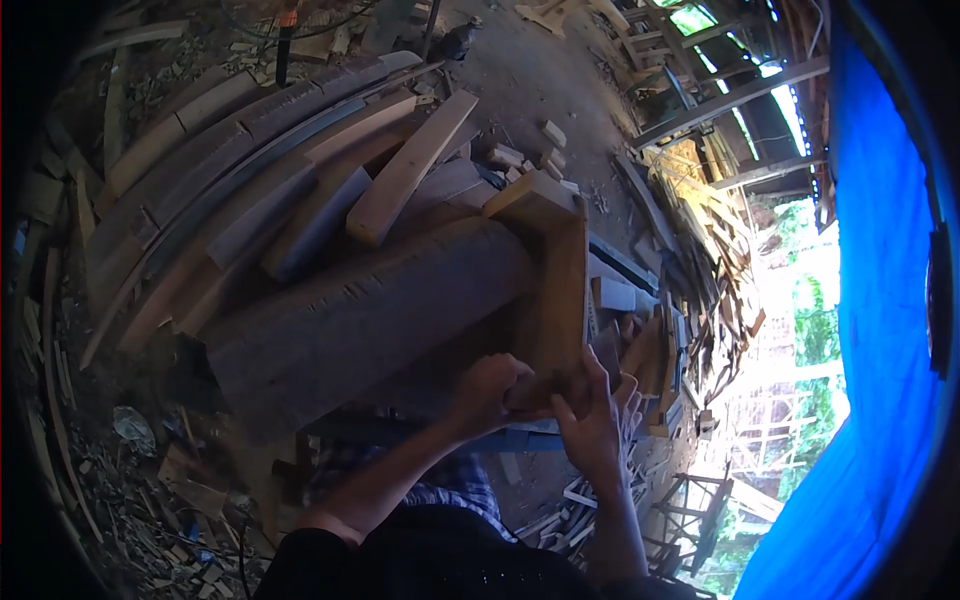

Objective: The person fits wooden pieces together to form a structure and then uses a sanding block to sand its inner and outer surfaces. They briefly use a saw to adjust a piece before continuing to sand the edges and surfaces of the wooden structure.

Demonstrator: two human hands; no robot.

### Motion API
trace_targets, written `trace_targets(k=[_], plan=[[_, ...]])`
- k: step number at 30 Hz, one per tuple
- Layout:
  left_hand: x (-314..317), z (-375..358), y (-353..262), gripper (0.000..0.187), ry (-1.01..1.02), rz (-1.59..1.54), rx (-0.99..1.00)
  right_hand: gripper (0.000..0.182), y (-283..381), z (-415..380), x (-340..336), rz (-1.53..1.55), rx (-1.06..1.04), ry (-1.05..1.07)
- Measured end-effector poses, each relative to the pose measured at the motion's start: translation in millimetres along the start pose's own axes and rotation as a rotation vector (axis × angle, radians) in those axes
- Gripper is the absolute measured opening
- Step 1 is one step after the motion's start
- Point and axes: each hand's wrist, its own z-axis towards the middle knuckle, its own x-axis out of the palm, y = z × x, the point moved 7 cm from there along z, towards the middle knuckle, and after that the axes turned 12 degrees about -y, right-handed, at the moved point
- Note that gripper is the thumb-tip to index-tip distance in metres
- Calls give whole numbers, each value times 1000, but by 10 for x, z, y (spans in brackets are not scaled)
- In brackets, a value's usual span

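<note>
A wooden frame of joined boards (563,285) stretches away in front of me, its far end board (535,196) turning off to the left. At its near end my left hand (490,388) is closed, with the thumb against the wood. Opposite it, my right hand (592,418) wraps its fingers round the outer right edge of the same end, the thumb on the inner side. Shadow covers the corner between the two hands. A thick, dark timber beam (360,310) lies just left of the frame.
Several curved timbers (240,190) are stacked on the left, with a paler plank (412,170) across them. Offcuts (700,260) heap up on the right beside a blue tarp (885,300). Wood scraps litter the dirt floor (500,70).
</note>
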Motion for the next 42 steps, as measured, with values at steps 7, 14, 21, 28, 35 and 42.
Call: trace_targets(k=[7, 14, 21, 28, 35, 42], plan=[[37, -7, -18, 63, 73, -14, -61, 71, 6, 1690, 463, 101, 18, -154], [-11, 3, -43, 61, 25, 3, -27, 76, -90, 699, 307, 119, -50, -96], [44, -59, 28, 61, 61, 1, -55, 79, -236, 562, 343, 169, -67, -135], [33, -35, -18, 65, 40, -18, -39, 68, -126, 1834, 544, 190, 126, -98], [21, -19, 0, 62, 22, -32, -38, 76, -192, 111, 117, 23, -32, -44], [22, -4, -14, 61, 62, 19, -50, 75, -346, 1934, 629, 333, 1, -2]])
